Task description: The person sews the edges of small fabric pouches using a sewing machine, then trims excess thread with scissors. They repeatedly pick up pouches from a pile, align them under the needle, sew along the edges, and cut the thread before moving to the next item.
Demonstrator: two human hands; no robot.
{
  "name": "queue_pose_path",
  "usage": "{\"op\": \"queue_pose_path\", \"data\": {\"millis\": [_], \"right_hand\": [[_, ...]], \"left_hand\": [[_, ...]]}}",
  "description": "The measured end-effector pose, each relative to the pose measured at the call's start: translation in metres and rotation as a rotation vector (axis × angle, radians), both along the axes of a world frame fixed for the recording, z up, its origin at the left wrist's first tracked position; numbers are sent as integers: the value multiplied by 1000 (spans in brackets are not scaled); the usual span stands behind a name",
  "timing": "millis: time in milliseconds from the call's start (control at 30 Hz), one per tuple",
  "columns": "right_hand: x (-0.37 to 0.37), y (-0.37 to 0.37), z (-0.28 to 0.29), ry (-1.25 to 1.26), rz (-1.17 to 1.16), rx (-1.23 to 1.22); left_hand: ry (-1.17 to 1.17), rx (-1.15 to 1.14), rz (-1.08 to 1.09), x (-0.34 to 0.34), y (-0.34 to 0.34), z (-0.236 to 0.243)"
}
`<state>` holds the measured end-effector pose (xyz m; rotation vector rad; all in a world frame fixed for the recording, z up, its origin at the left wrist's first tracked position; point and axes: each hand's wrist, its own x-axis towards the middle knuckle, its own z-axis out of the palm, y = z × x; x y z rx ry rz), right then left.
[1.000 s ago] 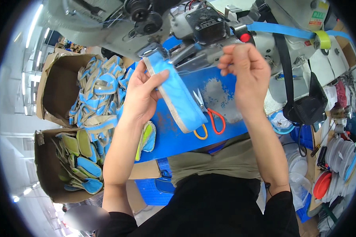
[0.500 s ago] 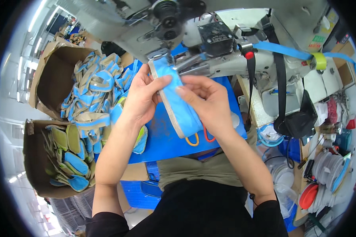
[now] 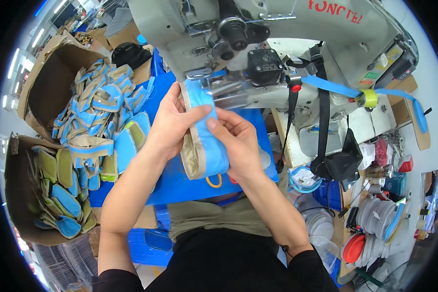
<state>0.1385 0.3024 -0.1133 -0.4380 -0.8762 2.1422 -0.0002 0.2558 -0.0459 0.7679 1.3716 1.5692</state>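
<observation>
Presently, the fingers (image 3: 199,113) of the left hand (image 3: 173,124) are clenched over the top and left edge of a blue fabric piece with beige trim (image 3: 202,146), thumb lying across its face. The right hand (image 3: 238,143) grasps the same piece from the right side, thumb pressing the blue face, remaining fingers curled behind it. Both hands hold it in the air, above the blue desk (image 3: 180,185), directly in front of the person's chest.

The upper end of the piece reaches up to the needle area of the grey sewing machine (image 3: 258,53); whether it already sits under the presser foot cannot be told.

Judgement: doing this step well calls for keeping the beige trim flat and aligned along the blue edge, both thumbs holding the layers from slipping, and fingertips clear of the needle.

Orange-handled scissors (image 3: 214,181) lie on the desk beneath the piece, mostly hidden. Left of the desk, a cardboard box (image 3: 39,82) holds a heap of similar blue and beige pieces; a second box (image 3: 19,204) below holds green and blue ones. A black strap (image 3: 323,121) hangs from the machine on the right.
</observation>
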Motion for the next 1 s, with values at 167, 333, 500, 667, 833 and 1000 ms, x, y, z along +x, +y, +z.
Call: {"op": "queue_pose_path", "data": {"millis": [167,333,500,667,833,1000], "right_hand": [[2,-4,1,-2,1,-21],[3,-5,-2,27,19,-46],[-2,2,-8,95,38,-68],[-1,2,-9,112,37,-57],[-2,-3,-1,92,-13,-91],[-6,-1,-3,91,-15,-91]], "left_hand": [[6,50,19,3,-1,-5],[11,76,23,2,3,-9],[56,4,36,-4,7,-10],[54,3,39,-3,6,-10],[57,6,38,-4,6,-10],[41,47,24,-8,7,-16]]}}
